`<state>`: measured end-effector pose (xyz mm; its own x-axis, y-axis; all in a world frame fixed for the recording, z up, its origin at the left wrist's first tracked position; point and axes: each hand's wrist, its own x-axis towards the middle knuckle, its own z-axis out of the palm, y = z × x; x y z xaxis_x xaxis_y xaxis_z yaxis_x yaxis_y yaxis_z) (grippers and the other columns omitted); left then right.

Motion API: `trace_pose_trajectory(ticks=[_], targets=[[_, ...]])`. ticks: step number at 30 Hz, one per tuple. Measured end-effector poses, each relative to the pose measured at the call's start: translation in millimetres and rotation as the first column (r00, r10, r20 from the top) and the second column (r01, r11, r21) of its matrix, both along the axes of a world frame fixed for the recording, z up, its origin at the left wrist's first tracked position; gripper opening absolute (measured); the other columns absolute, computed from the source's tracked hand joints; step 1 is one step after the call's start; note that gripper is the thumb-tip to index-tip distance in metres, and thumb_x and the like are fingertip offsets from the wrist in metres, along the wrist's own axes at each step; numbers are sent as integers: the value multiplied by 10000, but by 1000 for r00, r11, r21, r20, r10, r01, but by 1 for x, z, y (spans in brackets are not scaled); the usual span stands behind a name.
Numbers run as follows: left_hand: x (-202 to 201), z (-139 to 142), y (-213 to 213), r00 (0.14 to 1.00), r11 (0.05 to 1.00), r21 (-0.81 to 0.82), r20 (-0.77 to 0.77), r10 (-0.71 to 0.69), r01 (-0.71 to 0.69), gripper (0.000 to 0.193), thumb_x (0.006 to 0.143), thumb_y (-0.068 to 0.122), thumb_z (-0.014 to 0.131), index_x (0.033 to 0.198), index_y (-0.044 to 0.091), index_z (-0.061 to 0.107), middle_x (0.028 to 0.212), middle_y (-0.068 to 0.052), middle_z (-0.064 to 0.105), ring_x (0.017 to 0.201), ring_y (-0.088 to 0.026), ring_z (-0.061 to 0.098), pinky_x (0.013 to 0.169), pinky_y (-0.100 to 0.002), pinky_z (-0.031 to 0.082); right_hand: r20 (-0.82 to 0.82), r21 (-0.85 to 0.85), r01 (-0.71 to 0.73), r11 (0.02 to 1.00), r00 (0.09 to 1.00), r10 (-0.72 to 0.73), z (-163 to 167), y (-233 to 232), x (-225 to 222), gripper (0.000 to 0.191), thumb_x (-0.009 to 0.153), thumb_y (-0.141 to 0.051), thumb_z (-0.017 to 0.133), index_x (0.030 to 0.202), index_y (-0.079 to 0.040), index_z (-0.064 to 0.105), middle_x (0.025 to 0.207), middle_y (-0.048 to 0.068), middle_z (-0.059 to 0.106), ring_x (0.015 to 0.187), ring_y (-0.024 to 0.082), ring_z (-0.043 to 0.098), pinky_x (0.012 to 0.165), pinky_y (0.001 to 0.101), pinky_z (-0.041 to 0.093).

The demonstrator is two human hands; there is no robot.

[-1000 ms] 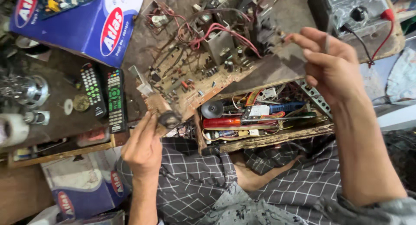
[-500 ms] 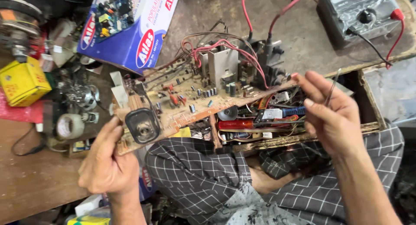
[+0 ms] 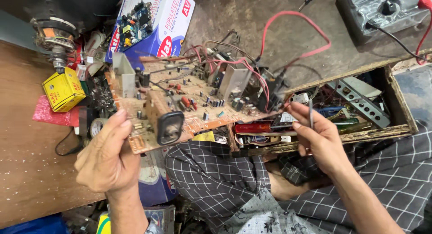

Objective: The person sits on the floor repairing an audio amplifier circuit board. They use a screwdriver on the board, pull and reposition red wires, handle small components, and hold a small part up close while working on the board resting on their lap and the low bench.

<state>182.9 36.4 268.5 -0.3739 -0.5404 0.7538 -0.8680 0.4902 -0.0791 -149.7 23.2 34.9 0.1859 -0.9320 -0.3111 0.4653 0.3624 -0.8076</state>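
A large brown circuit board, crowded with components, heat sinks and red wires, is held tilted above my lap. My left hand grips its near left corner, next to a dark rounded part mounted on the board. My right hand pinches the board's right end and also holds a thin grey metal tool upright between its fingers.
A wooden tray with screwdrivers, a perforated metal bracket and loose parts lies under the board's right side. A blue and white cardboard box, a yellow box and a grey meter with red and black leads stand around.
The board has swung lower and to the left in view. My left hand has shifted its grip up along the board's left corner. My right hand has dropped toward the tray's edge.
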Motion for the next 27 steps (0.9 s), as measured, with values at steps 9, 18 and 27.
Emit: trace_pose_trajectory(ticks=[9, 18, 27], targets=[[-27, 17, -14, 990, 989, 50, 10, -138, 138, 190, 963, -8, 815, 1127, 3, 720, 1114, -199, 755, 951, -280, 786, 770, -319, 620, -475, -482, 65, 874, 818, -324, 8, 26, 3, 61, 1005, -145, 722, 1005, -143, 662, 957, 55, 750, 682, 39, 599, 564, 212, 457], [-45, 17, -17, 983, 984, 41, -65, -173, 176, 193, 963, -63, 811, 1131, -6, 735, 1134, -200, 760, 989, -275, 798, 777, -281, 619, -478, -602, -206, 772, 867, -142, 73, -23, 20, 872, 801, -49, 841, 1490, -82, 307, 1443, 108, 628, 1147, 125, 600, 892, 274, 515], [-45, 15, -12, 979, 981, 81, -113, -168, 177, 176, 966, -44, 783, 1124, 1, 722, 1135, -203, 750, 1020, -299, 794, 834, -326, 647, -489, -436, -300, 848, 870, 56, 82, -27, 33, 934, 850, 51, 654, 1636, -114, 178, 1534, 70, 582, 1359, 148, 552, 1009, 278, 503]])
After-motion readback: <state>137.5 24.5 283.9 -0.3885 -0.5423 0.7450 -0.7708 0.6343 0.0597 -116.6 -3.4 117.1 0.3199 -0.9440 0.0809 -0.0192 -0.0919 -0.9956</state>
